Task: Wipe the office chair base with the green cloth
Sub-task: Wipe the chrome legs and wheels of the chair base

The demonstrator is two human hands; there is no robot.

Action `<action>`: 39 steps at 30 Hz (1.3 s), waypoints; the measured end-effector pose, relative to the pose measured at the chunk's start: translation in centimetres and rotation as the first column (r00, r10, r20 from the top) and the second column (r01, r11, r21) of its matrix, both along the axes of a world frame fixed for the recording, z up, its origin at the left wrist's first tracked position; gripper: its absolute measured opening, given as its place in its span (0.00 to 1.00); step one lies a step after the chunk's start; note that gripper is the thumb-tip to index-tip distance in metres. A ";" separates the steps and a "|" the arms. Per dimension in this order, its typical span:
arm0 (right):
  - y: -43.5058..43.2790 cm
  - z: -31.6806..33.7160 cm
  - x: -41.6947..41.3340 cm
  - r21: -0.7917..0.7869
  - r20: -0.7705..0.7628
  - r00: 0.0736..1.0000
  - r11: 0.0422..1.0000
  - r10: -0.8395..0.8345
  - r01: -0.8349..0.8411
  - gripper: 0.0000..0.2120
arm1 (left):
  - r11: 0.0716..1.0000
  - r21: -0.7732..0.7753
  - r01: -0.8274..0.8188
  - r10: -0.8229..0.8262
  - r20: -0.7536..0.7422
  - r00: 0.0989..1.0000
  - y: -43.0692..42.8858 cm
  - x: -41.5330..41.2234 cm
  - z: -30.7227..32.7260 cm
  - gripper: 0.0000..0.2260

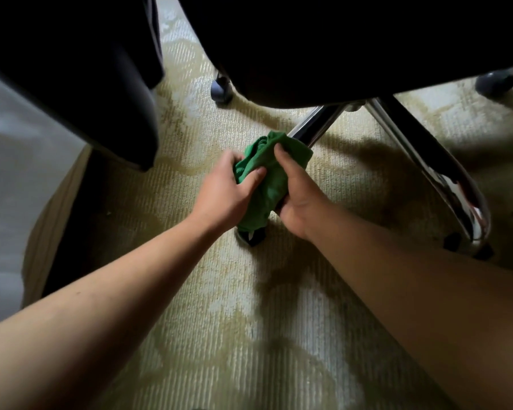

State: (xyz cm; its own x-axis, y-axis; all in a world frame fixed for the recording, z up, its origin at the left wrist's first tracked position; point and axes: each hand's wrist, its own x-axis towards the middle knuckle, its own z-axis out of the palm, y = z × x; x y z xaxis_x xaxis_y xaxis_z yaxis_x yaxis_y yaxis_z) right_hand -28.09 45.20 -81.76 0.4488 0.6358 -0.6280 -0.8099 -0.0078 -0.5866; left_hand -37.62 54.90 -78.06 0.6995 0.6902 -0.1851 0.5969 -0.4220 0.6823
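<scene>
The cloth (267, 176) is wrapped round one shiny leg (314, 122) of the chair base (354, 105). It is low down on the leg, just above the black wheel (251, 236) at the end. The cloth is bright green, soft and bunched up, with many folds. The top of it is puffed out, and the bottom hangs down to the wheel.

The cloth is held by both hands. The left hand (222, 196) is closed on the left side of it. The thumb is laid across the front and the fingers (234, 156) are curled over the far side. The right hand (298, 196) is clamped on the right side, so the leg is squeezed through the cloth. Its thumb is pressed on top, and its other fingers are hidden underneath.

A second leg (427, 161), silver and black, is stretched out to the right. More wheels (221, 87) are seen farther back. The base is stood on a pale carpet (249, 321) with thin lines. The dark seat (338, 39) is seen above it.
</scene>
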 end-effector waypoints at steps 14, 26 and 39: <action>0.0 -0.3 -3.2 -0.059 0.033 0.997 0.996 0.071 -0.069 0.17 | 0.999 0.023 0.030 -0.030 -0.016 0.999 -0.2 -4.4 -2.3 0.09; -1.1 1.8 2.1 -0.004 -0.036 0.999 1.000 0.011 -0.011 0.23 | 0.979 0.195 0.060 -0.069 0.041 0.997 -0.8 1.7 -0.8 0.06; -5.5 3.6 7.1 0.021 0.118 0.993 0.999 0.021 -0.023 0.12 | 0.972 0.214 0.094 -0.102 0.024 0.994 -1.3 10.9 -0.4 0.07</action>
State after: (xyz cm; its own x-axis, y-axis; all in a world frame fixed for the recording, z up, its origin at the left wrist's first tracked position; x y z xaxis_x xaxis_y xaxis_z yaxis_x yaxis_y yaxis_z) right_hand -21.03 39.75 -78.14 0.5046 0.6598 -0.5569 -0.7347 -0.0106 -0.6783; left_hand -26.73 53.57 -78.48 0.7693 0.6387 -0.0159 0.5229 -0.6150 0.5902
